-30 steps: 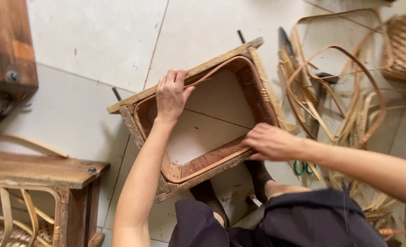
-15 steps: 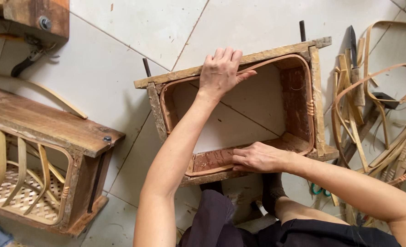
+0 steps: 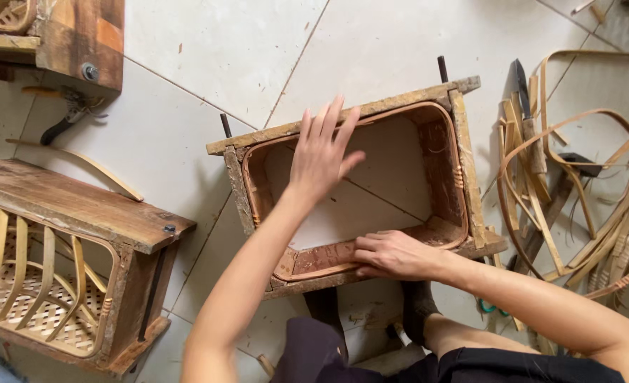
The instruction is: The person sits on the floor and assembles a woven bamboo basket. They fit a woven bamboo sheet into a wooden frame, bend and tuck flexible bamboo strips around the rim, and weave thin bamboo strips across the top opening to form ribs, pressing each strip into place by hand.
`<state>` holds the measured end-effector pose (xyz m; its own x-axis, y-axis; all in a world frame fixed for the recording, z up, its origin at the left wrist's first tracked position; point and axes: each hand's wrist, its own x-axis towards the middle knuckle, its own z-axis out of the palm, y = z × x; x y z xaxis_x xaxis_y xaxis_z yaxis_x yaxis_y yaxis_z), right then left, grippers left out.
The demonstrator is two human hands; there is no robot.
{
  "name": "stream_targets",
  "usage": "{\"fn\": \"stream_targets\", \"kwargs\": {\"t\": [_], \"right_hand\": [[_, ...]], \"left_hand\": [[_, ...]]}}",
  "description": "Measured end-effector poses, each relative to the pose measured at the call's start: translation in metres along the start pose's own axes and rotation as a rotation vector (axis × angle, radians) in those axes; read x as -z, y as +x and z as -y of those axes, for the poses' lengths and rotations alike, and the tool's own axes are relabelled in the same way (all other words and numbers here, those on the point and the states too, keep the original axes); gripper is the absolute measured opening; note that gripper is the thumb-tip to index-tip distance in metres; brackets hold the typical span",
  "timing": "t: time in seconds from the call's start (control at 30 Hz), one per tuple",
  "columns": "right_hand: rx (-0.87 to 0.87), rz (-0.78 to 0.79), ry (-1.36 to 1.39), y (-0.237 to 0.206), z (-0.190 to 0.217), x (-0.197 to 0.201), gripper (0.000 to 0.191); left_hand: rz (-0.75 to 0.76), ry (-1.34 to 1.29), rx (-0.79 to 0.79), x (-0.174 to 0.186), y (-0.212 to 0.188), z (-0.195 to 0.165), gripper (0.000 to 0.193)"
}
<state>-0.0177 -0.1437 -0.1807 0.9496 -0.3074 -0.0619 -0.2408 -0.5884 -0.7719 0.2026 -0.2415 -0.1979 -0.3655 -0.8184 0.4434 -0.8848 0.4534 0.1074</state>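
Note:
A rectangular wooden frame (image 3: 462, 142) lies flat on the tiled floor, lined inside with a bent bamboo band. My left hand (image 3: 323, 150) hovers over its far rail, fingers spread and flat, holding nothing. My right hand (image 3: 392, 254) presses down on the near rail and the bamboo band there, fingers curled over the inner edge. Two dark bolts stick out from the frame's far side.
A second wooden frame with a woven bamboo basket (image 3: 52, 248) inside stands at the left. Loose bamboo strips (image 3: 577, 184) and a knife (image 3: 524, 92) lie at the right. Pliers (image 3: 66, 120) rest at upper left beside a wooden block (image 3: 80, 39). My knees are below.
My left hand has lifted off the far rail and spread open. The view has shifted, so the frame sits more centred. My right hand stays on the near rail.

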Motion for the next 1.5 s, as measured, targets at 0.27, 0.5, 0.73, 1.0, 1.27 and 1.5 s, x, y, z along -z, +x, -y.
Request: {"fn": "stream_targets", "kwargs": {"t": [0.27, 0.5, 0.73, 1.0, 1.27, 1.5], "right_hand": [[0.080, -0.114, -0.223, -0.050, 0.003, -0.019, 0.049], [0.116, -0.229, -0.155, -0.047, -0.020, 0.020, 0.040], [-0.760, -0.817, 0.016, -0.101, -0.131, 0.082, 0.043], [-1.013, -0.396, 0.192, -0.111, -0.165, 0.070, 0.041], [-0.730, -0.715, -0.215, -0.145, -0.154, 0.109, 0.020], [-0.472, -0.812, -0.908, -0.178, -0.148, 0.082, 0.015]], "left_hand": [[0.584, -0.574, 0.222, 0.102, -0.171, -0.109, 0.067], [0.355, -0.676, 0.157, 0.111, -0.144, -0.058, 0.064], [0.496, -0.582, 1.237, 0.086, -0.177, 0.078, 0.070], [0.446, -0.977, 0.985, 0.055, -0.213, 0.077, 0.050], [0.136, -0.551, 0.606, 0.093, -0.179, 0.081, 0.024], [-0.175, -0.394, 0.254, 0.114, -0.182, 0.077, 0.044]]}}
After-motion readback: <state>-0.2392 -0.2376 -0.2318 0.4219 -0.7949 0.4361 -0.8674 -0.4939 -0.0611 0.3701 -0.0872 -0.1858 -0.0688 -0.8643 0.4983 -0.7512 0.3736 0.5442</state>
